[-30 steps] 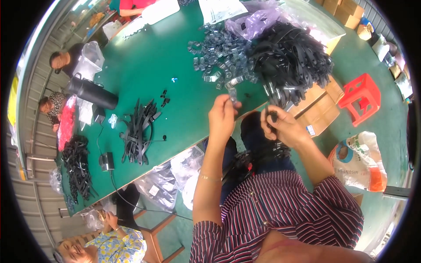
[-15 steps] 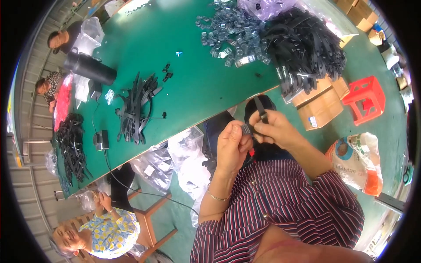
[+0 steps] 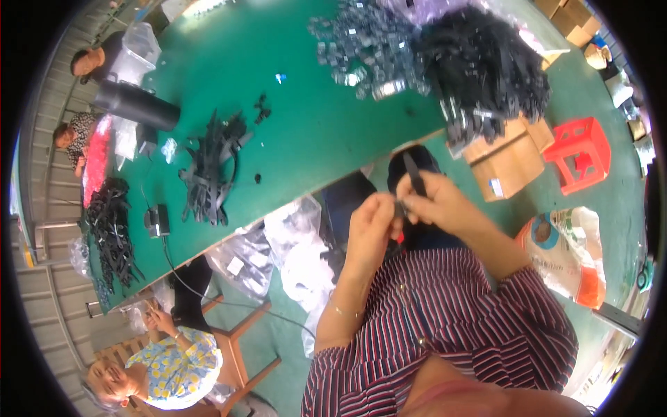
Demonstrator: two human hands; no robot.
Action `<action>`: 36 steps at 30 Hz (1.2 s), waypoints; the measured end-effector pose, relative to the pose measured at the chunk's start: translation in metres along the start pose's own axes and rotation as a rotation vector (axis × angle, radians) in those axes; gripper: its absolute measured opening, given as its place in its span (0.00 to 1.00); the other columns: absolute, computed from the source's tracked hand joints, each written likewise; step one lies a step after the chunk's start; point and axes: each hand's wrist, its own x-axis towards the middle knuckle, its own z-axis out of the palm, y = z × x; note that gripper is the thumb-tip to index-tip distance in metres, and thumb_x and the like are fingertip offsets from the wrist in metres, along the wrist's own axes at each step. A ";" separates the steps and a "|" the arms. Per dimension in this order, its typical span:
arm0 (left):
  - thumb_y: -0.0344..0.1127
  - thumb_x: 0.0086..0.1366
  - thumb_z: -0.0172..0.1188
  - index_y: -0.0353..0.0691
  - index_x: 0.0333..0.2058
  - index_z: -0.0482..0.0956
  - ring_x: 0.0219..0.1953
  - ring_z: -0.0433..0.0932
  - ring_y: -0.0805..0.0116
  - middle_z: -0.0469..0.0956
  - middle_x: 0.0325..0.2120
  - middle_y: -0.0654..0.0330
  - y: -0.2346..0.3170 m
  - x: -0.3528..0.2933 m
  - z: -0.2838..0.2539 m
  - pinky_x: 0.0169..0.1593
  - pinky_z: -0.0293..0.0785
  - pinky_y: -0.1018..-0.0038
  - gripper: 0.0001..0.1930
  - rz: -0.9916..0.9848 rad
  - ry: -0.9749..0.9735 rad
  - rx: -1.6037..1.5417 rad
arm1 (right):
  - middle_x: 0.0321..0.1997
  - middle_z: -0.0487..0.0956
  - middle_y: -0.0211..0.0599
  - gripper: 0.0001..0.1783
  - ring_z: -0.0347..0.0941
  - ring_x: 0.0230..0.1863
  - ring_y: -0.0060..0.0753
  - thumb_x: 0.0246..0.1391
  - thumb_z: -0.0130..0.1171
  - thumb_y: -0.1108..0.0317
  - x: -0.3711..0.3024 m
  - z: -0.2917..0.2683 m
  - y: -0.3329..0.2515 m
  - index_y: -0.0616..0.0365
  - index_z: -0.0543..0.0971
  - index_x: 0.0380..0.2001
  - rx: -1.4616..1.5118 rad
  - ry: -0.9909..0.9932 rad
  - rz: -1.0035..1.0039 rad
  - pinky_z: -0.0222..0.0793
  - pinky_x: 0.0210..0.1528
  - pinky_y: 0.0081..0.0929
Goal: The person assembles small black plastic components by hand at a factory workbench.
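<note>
Over my lap, close to the table's near edge, my two hands meet. My right hand (image 3: 432, 200) is closed on a black strap (image 3: 414, 174), whose flat end sticks up past the fingers. Beside it my left hand (image 3: 375, 221) is closed in a pinch where the strap's lower part meets the fingertips. A small grey piece showed there earlier; now blur and fingers hide it. A small red spot (image 3: 401, 238) shows just under the left fingers; I cannot make out what it is.
On the green table (image 3: 299, 139) lie a strap heap (image 3: 486, 69), clear buckle-like pieces (image 3: 372, 48), a smaller strap pile (image 3: 212, 170), and a black bottle (image 3: 139, 104). A cardboard box (image 3: 511, 167), red stool (image 3: 580, 153) and sack (image 3: 566, 250) stand right. A seated person (image 3: 174, 361) is at left.
My fingertips have drawn closer together around the strap, and the grey piece at the left fingers is now covered. The whole view has shifted slightly. The right hand still grips the strap.
</note>
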 end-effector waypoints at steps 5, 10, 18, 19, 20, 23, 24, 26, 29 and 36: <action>0.31 0.63 0.51 0.34 0.32 0.72 0.22 0.67 0.82 0.71 0.21 0.65 0.018 -0.008 -0.003 0.26 0.63 0.86 0.06 0.229 0.075 0.427 | 0.25 0.68 0.25 0.04 0.65 0.26 0.16 0.52 0.53 0.72 0.003 -0.006 0.015 0.58 0.69 0.30 -0.092 -0.026 -0.151 0.61 0.29 0.15; 0.29 0.62 0.51 0.32 0.32 0.71 0.23 0.69 0.80 0.72 0.20 0.65 0.019 -0.007 -0.002 0.28 0.67 0.84 0.05 0.306 0.131 0.507 | 0.40 0.68 0.36 0.04 0.65 0.36 0.24 0.45 0.54 0.78 0.009 0.001 0.020 0.60 0.70 0.25 -0.502 0.120 -0.524 0.60 0.40 0.19; 0.29 0.61 0.52 0.32 0.35 0.71 0.23 0.70 0.79 0.72 0.21 0.65 0.020 -0.009 -0.017 0.28 0.67 0.83 0.06 0.246 0.074 0.477 | 0.41 0.65 0.32 0.03 0.62 0.32 0.20 0.50 0.53 0.73 0.013 -0.003 0.025 0.60 0.72 0.25 0.342 -0.219 -0.221 0.60 0.34 0.16; 0.29 0.62 0.52 0.32 0.35 0.71 0.23 0.70 0.79 0.72 0.21 0.65 0.020 -0.009 -0.016 0.28 0.67 0.83 0.06 0.334 0.054 0.538 | 0.41 0.65 0.32 0.04 0.61 0.30 0.17 0.51 0.52 0.72 0.014 -0.003 0.023 0.60 0.72 0.25 0.246 -0.228 -0.246 0.59 0.33 0.15; 0.29 0.63 0.50 0.34 0.37 0.71 0.26 0.71 0.79 0.72 0.24 0.66 0.021 -0.010 -0.019 0.30 0.68 0.83 0.06 0.338 0.012 0.606 | 0.41 0.65 0.32 0.04 0.61 0.30 0.17 0.51 0.52 0.72 0.015 -0.002 0.023 0.60 0.72 0.25 0.246 -0.233 -0.244 0.59 0.33 0.15; 0.28 0.63 0.48 0.34 0.37 0.71 0.29 0.72 0.79 0.73 0.26 0.65 0.029 -0.020 -0.017 0.33 0.68 0.83 0.06 0.225 0.007 0.395 | 0.37 0.66 0.29 0.05 0.62 0.30 0.17 0.50 0.56 0.70 0.016 0.003 0.022 0.59 0.73 0.30 0.239 -0.191 -0.111 0.61 0.33 0.16; 0.28 0.63 0.47 0.34 0.37 0.71 0.29 0.71 0.78 0.73 0.27 0.63 0.031 -0.020 -0.020 0.34 0.67 0.83 0.06 0.174 -0.010 0.300 | 0.37 0.66 0.29 0.05 0.62 0.30 0.17 0.50 0.56 0.70 0.015 0.007 0.023 0.59 0.73 0.30 0.239 -0.198 -0.109 0.61 0.33 0.16; 0.29 0.63 0.47 0.35 0.37 0.70 0.28 0.70 0.78 0.72 0.26 0.63 0.030 -0.020 -0.022 0.33 0.67 0.83 0.06 0.128 -0.057 0.168 | 0.33 0.66 0.26 0.09 0.64 0.31 0.16 0.46 0.60 0.73 0.013 0.013 0.027 0.59 0.73 0.33 -0.090 -0.118 -0.254 0.61 0.34 0.16; 0.32 0.63 0.48 0.37 0.36 0.69 0.26 0.69 0.77 0.72 0.25 0.63 0.030 -0.021 -0.019 0.31 0.65 0.83 0.06 0.085 -0.079 0.048 | 0.30 0.67 0.26 0.13 0.64 0.32 0.16 0.43 0.63 0.75 0.015 0.014 0.022 0.60 0.73 0.34 -0.166 -0.124 -0.252 0.62 0.35 0.16; 0.34 0.60 0.51 0.38 0.28 0.66 0.24 0.70 0.70 0.72 0.26 0.57 0.019 -0.021 -0.023 0.30 0.66 0.78 0.07 0.031 -0.192 -0.262 | 0.29 0.70 0.31 0.08 0.67 0.30 0.21 0.46 0.60 0.74 0.010 0.020 0.025 0.62 0.73 0.31 -0.043 -0.137 -0.374 0.64 0.34 0.18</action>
